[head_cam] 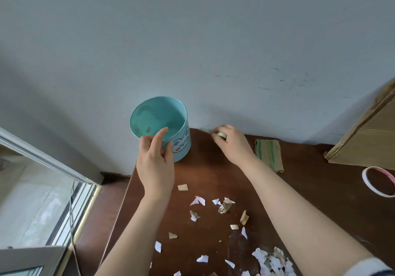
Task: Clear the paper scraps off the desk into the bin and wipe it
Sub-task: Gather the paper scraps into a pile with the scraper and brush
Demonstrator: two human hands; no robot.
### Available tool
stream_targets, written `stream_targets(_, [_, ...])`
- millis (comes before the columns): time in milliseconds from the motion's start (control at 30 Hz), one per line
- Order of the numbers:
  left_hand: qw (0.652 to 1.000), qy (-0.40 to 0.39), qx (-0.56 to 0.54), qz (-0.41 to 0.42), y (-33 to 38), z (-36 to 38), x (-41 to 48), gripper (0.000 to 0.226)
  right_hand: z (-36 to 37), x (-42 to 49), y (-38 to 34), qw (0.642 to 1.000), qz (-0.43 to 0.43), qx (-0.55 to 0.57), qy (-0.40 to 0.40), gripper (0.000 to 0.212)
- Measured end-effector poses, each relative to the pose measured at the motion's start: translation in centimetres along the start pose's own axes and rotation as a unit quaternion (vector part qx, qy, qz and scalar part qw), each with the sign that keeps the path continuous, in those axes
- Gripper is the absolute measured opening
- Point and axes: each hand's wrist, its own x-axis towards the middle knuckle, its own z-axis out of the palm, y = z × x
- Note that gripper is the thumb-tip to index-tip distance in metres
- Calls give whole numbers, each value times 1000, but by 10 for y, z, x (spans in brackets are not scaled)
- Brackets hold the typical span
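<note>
Two hands over a brown table. Left hand: grips the rim of the teal bin at the 11 o'clock corner. Right hand: fingers bent onto a small scrap by the wall at 12 o'clock; whether it is pinched, cannot tell. Paper scraps: scattered at 6 o'clock, heaped at 5 o'clock. Striped cloth: 1 o'clock. Tape roll: 3 o'clock.

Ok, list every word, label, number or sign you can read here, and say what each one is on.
No readable text anywhere in this view.
Round light-blue bin: only a cartoon cat face on its side, no letters.
Brown cardboard box: no print shows.
Torn paper scraps: too small to tell whether any carry print.
Pink-and-white tape roll: no marking shows.
</note>
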Motion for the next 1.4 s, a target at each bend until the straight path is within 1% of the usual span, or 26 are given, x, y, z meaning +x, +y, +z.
stream_targets(67, [1000, 12, -5, -4, -1, -5, 2, 34, 10, 10, 1, 1000, 13, -14, -10, 25])
stream_targets(200, [1000, 26, -8, -4, -7, -13, 9, 32, 28, -6, -7, 997, -11, -32, -69, 25])
stream_targets(267, [999, 33, -8, -16, -10, -16, 11, 30, 29, -23, -13, 994, -20, -13, -108, 21])
stream_targets(367, [998, 48, -18, -36, -16, -20, 15, 29, 25, -48, -21, 979, -37, -17, -200, 15])
stream_targets(433, [997, 61, -22, -40, -19, -25, 18, 28, 21, -51, -26, 972, -52, -13, -230, 15])
stream_targets(467, [997, 68, -22, -42, -21, -27, 19, 28, 20, -47, -30, 974, -60, 8, -220, 15])
stream_targets(533, [996, 81, -23, -42, -23, -32, 21, 28, 22, -31, -37, 983, -76, 57, -158, 15])
stream_targets(567, [995, 88, -23, -42, -24, -34, 22, 28, 27, -20, -40, 987, -80, 65, -127, 16])
stream_targets(633, [994, 97, -20, -40, -26, -40, 23, 28, 40, 3, -46, 992, -72, 61, -90, 18])
stream_targets(700, [994, 101, -9, -36, -29, -44, 24, 27, 56, 19, -50, 994, -58, 42, -80, 22])
stream_targets(800, [993, 110, -5, -39, -36, -49, 25, 27, 72, 28, -50, 992, -53, -13, -113, 28])
stream_targets(900, [992, 118, -7, -40, -42, -50, 27, 26, 76, 15, -53, 977, -99, -54, -183, 28])
stream_targets(1000, [992, 117, -7, -42, -43, -47, 28, 26, 65, -11, -57, 956, -137, -66, -252, 23])
stream_targets(1100, [993, 107, -12, -38, -39, -43, 28, 27, 46, -33, -54, 933, -140, -67, -326, 18])
stream_targets(1133, [994, 103, -16, -36, -38, -41, 28, 27, 40, -37, -54, 929, -137, -60, -339, 19])
stream_targets(1200, [994, 97, -21, -34, -35, -38, 29, 27, 32, -36, -56, 937, -130, -21, -325, 20])
stream_targets(1267, [995, 94, -22, -34, -33, -36, 29, 27, 34, -30, -60, 951, -130, 3, -282, 19])
stream_targets(1333, [995, 90, -20, -29, -32, -35, 28, 26, 42, -27, -63, 956, -141, -17, -256, 20])
stream_targets(1400, [996, 77, -20, -26, -31, -34, 27, 26, 51, -32, -63, 954, -144, -52, -257, 22])
